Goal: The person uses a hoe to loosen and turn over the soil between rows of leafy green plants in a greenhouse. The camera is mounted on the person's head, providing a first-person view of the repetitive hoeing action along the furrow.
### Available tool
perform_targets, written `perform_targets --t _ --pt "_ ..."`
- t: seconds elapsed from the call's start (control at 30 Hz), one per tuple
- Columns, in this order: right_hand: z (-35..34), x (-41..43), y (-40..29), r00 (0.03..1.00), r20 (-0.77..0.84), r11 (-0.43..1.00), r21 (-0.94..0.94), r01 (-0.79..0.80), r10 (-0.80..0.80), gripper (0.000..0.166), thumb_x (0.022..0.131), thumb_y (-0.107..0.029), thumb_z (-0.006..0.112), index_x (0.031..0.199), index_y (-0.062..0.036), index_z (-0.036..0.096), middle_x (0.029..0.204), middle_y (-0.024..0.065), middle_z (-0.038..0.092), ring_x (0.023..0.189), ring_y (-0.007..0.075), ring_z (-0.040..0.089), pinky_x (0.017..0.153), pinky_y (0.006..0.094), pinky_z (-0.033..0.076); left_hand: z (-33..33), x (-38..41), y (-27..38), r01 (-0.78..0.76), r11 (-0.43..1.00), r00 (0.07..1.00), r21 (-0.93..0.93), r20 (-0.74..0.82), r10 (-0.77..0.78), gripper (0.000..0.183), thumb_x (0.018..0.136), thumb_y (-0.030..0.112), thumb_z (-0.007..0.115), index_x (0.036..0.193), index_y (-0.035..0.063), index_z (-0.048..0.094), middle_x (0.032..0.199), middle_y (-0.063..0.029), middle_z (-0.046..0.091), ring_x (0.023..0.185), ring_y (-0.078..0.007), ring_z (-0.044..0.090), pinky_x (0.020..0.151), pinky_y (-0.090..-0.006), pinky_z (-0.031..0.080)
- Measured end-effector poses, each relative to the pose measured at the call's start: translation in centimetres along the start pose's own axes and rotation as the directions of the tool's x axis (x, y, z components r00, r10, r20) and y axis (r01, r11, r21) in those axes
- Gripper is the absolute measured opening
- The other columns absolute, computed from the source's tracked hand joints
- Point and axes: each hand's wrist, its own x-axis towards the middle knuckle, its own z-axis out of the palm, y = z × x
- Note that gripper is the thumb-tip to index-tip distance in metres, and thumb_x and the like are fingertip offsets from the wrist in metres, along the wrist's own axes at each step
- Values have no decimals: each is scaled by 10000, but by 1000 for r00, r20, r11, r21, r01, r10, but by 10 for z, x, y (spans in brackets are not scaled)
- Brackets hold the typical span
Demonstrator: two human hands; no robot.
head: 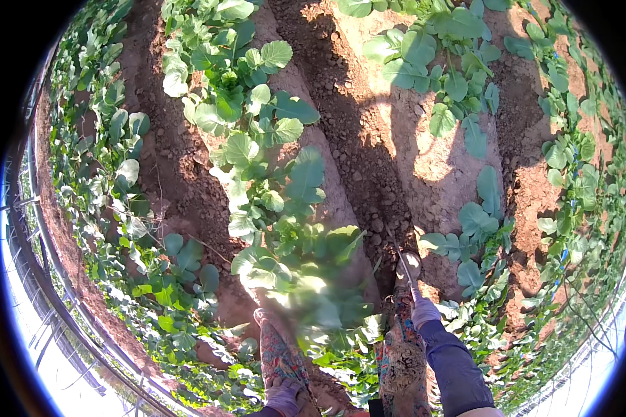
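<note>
My right hand, in a pale glove below a dark sleeve, grips a slender hand tool. Its thin shaft or blade slants up and left over the furrow, close to my light-coloured shoe. The tool's exact kind is unclear. Low in the view, my left hand rests on my patterned trouser leg, also gloved and with no object visible in it. Between and ahead of my legs grows a row of broad-leaved green plants. Blur covers the nearest leaves.
Another ridge with leafy plants runs on the right, beyond a shaded soil furrow. Blue strips lie among plants farther right. At the left rim curve metal pipes of a frame. A dry stem crosses the left furrow.
</note>
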Motion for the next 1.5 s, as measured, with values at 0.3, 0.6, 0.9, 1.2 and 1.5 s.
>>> perform_targets --t 0.3,0.6,0.9,1.2,1.5 --pt "-108 95 -118 876 -452 933 215 288 -167 533 782 -222 470 1265 -227 245 831 203 554 754 347 536 686 428 415 0 5 1 15 1000 1000 13 3 -15 346 668 391 526 932 174 578 957 -28 551 958 -257 436 852 -441 277" --pt "-125 113 -124 977 -178 987 86 133 -116 611 784 -173 461 1295 -259 136 834 224 531 759 344 539 700 416 412 28 0 -15 66 998 998 18 21 -66 332 688 396 509 937 187 573 991 -25 543 963 -260 435 867 -436 266" --pt "-82 81 -100 943 -318 951 249 181 -97 529 781 -234 482 1260 -187 261 933 182 554 865 324 532 739 375 425 2 4 4 59 996 998 -73 -27 -61 308 693 379 513 922 183 576 974 -27 546 929 -259 449 855 -422 276" --pt "-233 178 -197 873 -467 932 236 274 -139 551 797 -290 455 1275 -290 181 831 204 568 774 351 557 694 426 432 33 7 -17 14 1000 998 11 -61 -13 300 692 369 520 910 172 580 962 -28 551 921 -265 454 852 -420 278" --pt "-92 85 -100 985 -159 963 248 103 -64 561 804 -265 426 1289 -269 144 890 209 554 801 351 540 736 415 413 34 -1 -16 49 998 997 -43 -65 -51 301 681 348 525 912 163 580 958 -34 552 940 -265 442 864 -418 267"
